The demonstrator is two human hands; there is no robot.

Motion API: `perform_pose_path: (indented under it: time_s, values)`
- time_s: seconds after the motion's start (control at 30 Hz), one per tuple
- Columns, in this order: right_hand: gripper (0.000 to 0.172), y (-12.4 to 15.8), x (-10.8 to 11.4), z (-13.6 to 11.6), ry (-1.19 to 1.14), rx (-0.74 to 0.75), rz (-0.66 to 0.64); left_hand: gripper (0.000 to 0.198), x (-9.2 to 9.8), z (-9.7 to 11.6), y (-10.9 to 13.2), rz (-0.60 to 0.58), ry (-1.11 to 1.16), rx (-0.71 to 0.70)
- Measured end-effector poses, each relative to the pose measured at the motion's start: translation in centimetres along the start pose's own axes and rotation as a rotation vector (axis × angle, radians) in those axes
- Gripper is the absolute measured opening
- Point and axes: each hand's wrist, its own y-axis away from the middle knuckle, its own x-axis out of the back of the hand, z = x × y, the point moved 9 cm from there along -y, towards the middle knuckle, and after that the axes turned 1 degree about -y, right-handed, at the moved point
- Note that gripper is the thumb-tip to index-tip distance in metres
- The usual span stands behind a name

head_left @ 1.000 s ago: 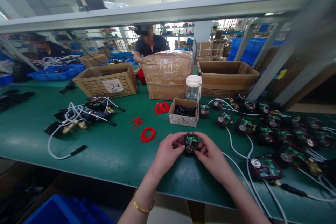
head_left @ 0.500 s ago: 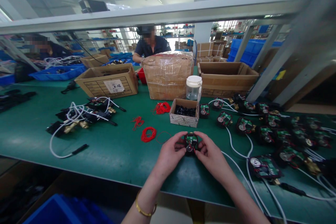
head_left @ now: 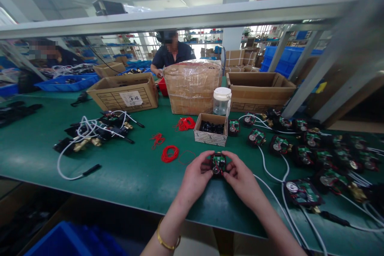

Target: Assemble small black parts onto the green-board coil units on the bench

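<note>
Between my two hands is a small black housing with a green circuit board (head_left: 218,162) showing on top, with a round silvery part and red wires at its lower edge. My left hand (head_left: 196,172) grips its left side with thumb and fingers. On the opposite side my right hand (head_left: 239,173) pinches it the same way. Just beyond stands a small cardboard box (head_left: 210,139) of black parts. Coils of red wire (head_left: 170,154) lie to the left of my left hand. Many similar circuit board units (head_left: 303,191) with white cables spread over the right side.
A green table (head_left: 135,180) carries everything. On its left is a heap of white-cabled units with brass fittings (head_left: 90,134). Cardboard boxes (head_left: 195,88) and a white-lidded jar (head_left: 222,102) line the back, below a metal shelf beam (head_left: 180,15). A person (head_left: 174,52) sits opposite.
Both my hands keep their hold on the circuit board unit, almost unmoved. Across the table, the person's hand has come into sight beside the large wrapped box.
</note>
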Motion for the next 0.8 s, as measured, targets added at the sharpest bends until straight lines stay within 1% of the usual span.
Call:
perform_pose_path:
  time_s: [0.17, 0.33, 0.47, 0.57, 0.67, 0.8]
  values:
    - [0.061, -0.1, 0.1, 0.2, -0.010, -0.024, -0.012, 0.059, 0.5, 0.1, -0.3, -0.011, -0.009, 0.017]
    - [0.061, -0.2, 0.2, 0.3, -0.014, -0.017, -0.014, 0.062, 0.4, 0.1, -0.3, -0.059, 0.015, 0.019]
    - [0.059, -0.1, 0.1, 0.2, -0.018, -0.012, -0.027, 0.057, 0.4, 0.3, -0.2, -0.081, 0.008, -0.011]
    - [0.055, -0.1, 0.1, 0.0, -0.016, -0.005, -0.031, 0.047, 0.7, 0.5, -0.2, -0.046, -0.029, -0.031]
    - [0.050, -0.2, 0.4, -0.3, -0.012, 0.006, -0.012, 0.038, 1.2, 1.0, -0.5, 0.035, -0.082, -0.064]
    - [0.040, -0.6, 1.4, -1.0, 0.035, 0.045, 0.073, 0.029, 1.8, 1.9, -1.1, 0.129, -0.198, -0.096]
